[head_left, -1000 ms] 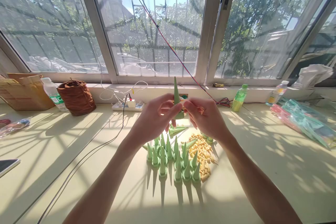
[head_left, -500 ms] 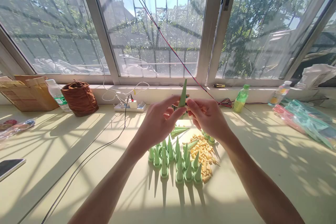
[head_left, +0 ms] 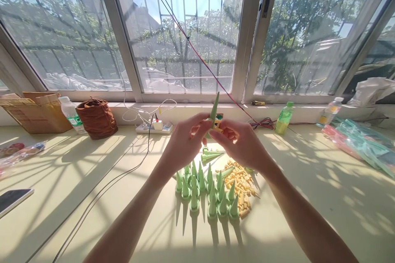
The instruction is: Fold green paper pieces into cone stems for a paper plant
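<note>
Above table (head_left: 342, 197), L hand (head_left: 191, 135) pinched green cone (head_left: 214, 109); R hand (head_left: 240, 137) grip unclear. Edge of yellow pegs (head_left: 239, 178) lay well off green bottle (head_left: 284, 120).

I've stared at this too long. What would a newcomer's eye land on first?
Probably the green cone held tip-up in the left hand, near the middle of the picture. Next might come the standing green cones, lower in view on the sunlit table, with a heap of yellow pieces at their right.
</note>
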`<control>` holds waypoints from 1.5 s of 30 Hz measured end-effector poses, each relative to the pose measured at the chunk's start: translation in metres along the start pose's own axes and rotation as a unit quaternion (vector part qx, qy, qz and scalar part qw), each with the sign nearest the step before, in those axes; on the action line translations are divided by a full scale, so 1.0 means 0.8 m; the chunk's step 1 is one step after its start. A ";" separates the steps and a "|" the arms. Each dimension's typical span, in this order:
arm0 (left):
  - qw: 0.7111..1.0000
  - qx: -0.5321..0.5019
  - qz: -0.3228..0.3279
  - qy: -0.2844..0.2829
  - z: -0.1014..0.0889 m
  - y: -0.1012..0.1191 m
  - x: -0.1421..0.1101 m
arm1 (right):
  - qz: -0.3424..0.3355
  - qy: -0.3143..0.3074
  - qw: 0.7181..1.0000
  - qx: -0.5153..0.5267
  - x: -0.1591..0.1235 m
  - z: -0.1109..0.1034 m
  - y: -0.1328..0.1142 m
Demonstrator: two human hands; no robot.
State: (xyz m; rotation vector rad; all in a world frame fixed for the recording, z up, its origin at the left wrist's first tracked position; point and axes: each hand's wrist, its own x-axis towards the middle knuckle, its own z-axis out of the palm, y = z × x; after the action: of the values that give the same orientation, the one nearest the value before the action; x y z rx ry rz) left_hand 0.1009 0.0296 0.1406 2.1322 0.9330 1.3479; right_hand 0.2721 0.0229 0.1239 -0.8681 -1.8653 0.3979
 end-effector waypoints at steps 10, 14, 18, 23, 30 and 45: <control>0.998 0.000 0.018 -0.053 0.004 -0.003 -0.002 | -0.026 -0.002 1.000 -0.008 -0.004 0.002 -0.007; 0.997 -0.029 0.017 -0.068 0.002 -0.008 -0.001 | -0.020 -0.008 1.000 -0.002 -0.005 0.001 -0.007; 0.997 -0.026 0.009 -0.070 0.002 -0.010 -0.001 | -0.028 -0.012 1.000 -0.010 -0.005 0.000 -0.006; 0.997 -0.016 0.001 -0.080 0.001 -0.008 -0.002 | -0.050 -0.021 0.998 -0.015 -0.006 -0.002 -0.008; 1.000 0.005 0.003 -0.028 -0.011 -0.002 0.003 | -0.033 -0.023 0.996 -0.080 -0.002 -0.010 -0.006; 0.991 0.003 -0.019 0.135 -0.040 0.013 0.000 | 0.001 0.061 0.987 -0.149 -0.002 -0.011 0.006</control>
State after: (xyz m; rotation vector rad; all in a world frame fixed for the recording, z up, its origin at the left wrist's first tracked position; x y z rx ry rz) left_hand 0.0751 0.0229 0.1608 1.9567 1.0754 1.6440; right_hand 0.2822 0.0245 0.1240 -1.0689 -1.8362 0.0631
